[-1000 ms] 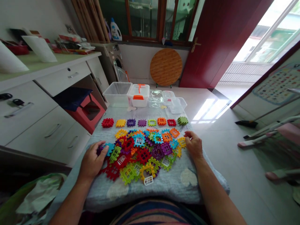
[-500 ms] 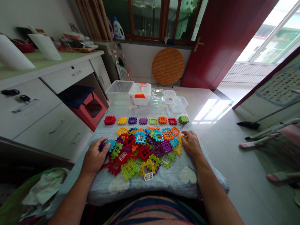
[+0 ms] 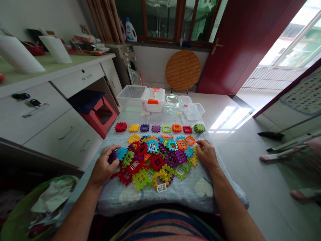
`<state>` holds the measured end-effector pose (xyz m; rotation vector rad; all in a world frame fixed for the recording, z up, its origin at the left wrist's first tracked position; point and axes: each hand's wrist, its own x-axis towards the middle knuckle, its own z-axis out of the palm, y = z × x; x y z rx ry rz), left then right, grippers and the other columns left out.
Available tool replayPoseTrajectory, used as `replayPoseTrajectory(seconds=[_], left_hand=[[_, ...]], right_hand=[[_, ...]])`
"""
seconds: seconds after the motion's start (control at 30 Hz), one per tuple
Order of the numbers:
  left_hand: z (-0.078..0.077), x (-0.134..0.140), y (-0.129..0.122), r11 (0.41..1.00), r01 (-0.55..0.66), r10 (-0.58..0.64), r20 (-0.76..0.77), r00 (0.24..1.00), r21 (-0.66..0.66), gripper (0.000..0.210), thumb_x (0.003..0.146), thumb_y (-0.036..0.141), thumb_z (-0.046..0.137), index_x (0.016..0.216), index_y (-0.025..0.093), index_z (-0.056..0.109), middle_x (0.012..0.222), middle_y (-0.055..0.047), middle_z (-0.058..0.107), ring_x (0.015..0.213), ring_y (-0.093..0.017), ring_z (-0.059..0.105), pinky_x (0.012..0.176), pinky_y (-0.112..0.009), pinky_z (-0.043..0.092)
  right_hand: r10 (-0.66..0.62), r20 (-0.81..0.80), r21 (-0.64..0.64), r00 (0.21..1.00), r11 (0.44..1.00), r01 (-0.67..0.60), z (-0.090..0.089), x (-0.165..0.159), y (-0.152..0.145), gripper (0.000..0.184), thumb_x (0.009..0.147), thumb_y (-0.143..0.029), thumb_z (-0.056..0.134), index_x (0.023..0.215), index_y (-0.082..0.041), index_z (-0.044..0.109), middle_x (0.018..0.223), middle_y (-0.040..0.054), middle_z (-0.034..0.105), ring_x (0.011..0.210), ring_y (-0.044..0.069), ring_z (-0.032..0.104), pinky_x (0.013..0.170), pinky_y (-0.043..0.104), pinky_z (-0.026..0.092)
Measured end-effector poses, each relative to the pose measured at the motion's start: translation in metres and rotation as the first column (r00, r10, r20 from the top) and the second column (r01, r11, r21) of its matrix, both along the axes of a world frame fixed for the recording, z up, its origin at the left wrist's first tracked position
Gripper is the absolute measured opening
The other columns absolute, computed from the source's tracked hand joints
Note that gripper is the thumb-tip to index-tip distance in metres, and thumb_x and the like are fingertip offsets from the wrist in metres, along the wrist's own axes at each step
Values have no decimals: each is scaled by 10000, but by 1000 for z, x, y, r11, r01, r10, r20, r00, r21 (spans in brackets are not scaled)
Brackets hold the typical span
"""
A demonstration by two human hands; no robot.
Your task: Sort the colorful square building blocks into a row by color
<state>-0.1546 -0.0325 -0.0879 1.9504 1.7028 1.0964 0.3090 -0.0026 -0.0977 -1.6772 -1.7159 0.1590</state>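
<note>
A heap of colourful plastic building-block panels (image 3: 156, 161) with notched edges lies on the cloth-covered table. At its left side is my left hand (image 3: 104, 166), thumb and fingers apart, around a dark purple panel (image 3: 112, 156) and next to a blue panel (image 3: 121, 153). My right hand (image 3: 207, 154) rests against the heap's right edge, its loosely bent fingers touching a yellow panel (image 3: 195, 157); some fingertips are hidden. White window pieces (image 3: 162, 187) lie among the panels. Behind the heap runs a row of sorted small stacks, including a red stack (image 3: 120, 127) and a green stack (image 3: 199, 128).
At the table's far end stand an open clear bin (image 3: 131, 100), a lidded box with orange clasps (image 3: 153, 100) and several clear containers (image 3: 171, 103). Left are a white cabinet (image 3: 75, 100), a red stool (image 3: 100, 115) and a green basket (image 3: 15, 217).
The whole scene has shifted slightly right in view. My left thumb has come off the blue panel and sits lower. My right hand stays at the heap's edge.
</note>
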Motion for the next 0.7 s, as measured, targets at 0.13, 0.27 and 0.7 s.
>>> replayPoseTrajectory(seconds=[0.13,0.27,0.7], left_hand=[[-1,0,-1,998,55,-55,-8,998,-9,480,710,266,527,1177,190,607,1260,-98,601,1223,-292,557,1131,-431,394],[-4,1,1,999,46,-46,-25,999,-12,479,700,244,524,1169,197,610,1266,-99,600,1229,-287,552,1149,-440,371],[-1,-1,0,999,49,-48,15,999,-17,415,812,388,573,1183,206,601,1281,-99,593,1230,-289,548,1127,-435,391]], right_hand=[[4,39,29,999,1000,-5,0,-2,0,237,778,-229,507,884,-174,712,896,107,676,874,266,611,865,430,477],[99,54,39,994,994,-101,5,-10,-2,228,788,-203,528,914,-198,718,975,98,705,966,271,593,939,449,442],[453,115,-147,884,888,-436,28,-29,12,549,725,-26,482,1180,-255,689,1258,45,683,1194,253,534,1037,474,393]])
